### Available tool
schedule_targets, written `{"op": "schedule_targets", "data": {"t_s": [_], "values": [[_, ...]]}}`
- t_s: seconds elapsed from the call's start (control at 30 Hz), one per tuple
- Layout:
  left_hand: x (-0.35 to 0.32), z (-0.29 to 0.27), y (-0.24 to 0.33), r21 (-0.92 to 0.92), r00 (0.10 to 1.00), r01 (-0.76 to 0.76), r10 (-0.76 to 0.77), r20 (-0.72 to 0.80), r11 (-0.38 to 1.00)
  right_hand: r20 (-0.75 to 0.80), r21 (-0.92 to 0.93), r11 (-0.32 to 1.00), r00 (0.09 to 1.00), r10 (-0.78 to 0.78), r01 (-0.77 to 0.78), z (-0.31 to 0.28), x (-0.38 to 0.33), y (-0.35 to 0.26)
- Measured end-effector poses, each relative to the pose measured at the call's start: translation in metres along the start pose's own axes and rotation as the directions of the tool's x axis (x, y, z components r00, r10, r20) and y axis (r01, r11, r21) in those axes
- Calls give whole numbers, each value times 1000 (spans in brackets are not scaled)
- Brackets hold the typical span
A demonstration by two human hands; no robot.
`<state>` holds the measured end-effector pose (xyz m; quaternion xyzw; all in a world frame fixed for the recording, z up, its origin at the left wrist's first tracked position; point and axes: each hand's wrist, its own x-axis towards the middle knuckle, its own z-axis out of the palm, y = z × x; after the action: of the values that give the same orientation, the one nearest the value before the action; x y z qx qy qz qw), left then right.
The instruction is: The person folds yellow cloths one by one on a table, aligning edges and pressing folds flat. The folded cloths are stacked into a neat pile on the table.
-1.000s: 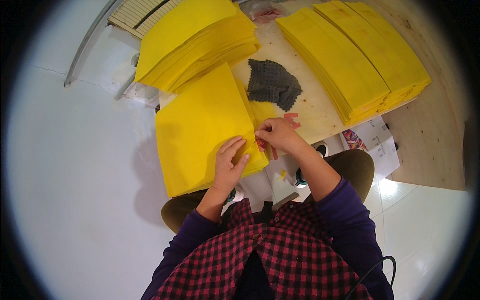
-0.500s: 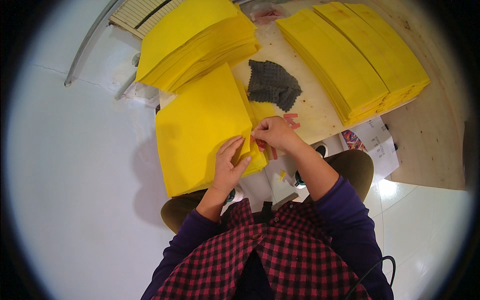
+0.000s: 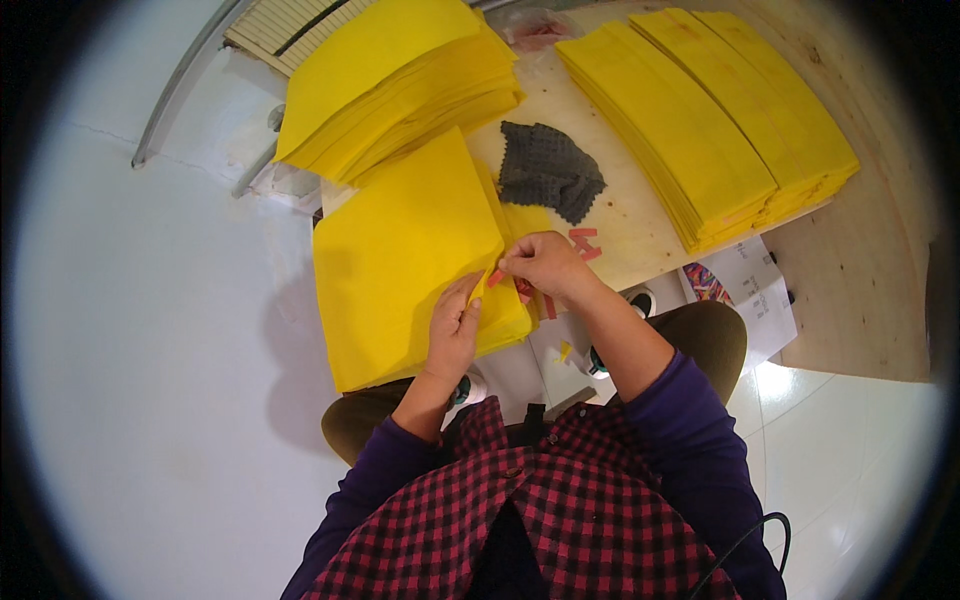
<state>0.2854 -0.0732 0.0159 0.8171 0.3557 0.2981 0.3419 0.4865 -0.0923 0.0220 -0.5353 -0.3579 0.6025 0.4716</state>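
Observation:
A stack of yellow sheets (image 3: pixel 395 260), perhaps felt or fabric, lies in front of me at the table's near left. My left hand (image 3: pixel 452 330) grips the right edge of the top sheet, thumb on one side and fingers on the other, so the edge bends up. Beside that edge, my right hand (image 3: pixel 548 266) pinches a small red strip (image 3: pixel 495 278) between thumb and fingertips. More red strips (image 3: pixel 524 290) lie just below the right hand, partly hidden by it. Another few red strips (image 3: pixel 583 242) rest on the table beyond it.
A crumpled dark grey cloth (image 3: pixel 548 170) lies on the wooden table (image 3: pixel 625 215). Behind the near stack rises a taller yellow stack (image 3: pixel 400 90). Folded yellow pieces (image 3: pixel 700 120) are piled at the right. A printed white box or sheet (image 3: pixel 755 300) shows below the table's edge.
My left thumb has closed in on the sheet's edge, lifting it. The red strip in my right hand now shows against that edge. The piles have stayed put.

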Motion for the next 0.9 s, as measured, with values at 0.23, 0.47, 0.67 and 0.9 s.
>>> {"op": "schedule_targets", "data": {"t_s": [0.23,0.47,0.67,0.9], "values": [[-3,1,-10,-88,995,95,-97,-23,992,4,126,991,999,-37,36,-15,-6,13],[-4,-3,-10,-215,984,172,-176,-2,961,-240,-72,990,962,-131,117,-47,-5,17],[-3,-6,-2,-237,988,152,-155,7,960,-305,-43,998,950,-62,51,-60,-15,9],[-3,-6,-3,-305,972,233,-233,38,923,-314,-36,996,946,-85,77,-61,-15,16]]}}
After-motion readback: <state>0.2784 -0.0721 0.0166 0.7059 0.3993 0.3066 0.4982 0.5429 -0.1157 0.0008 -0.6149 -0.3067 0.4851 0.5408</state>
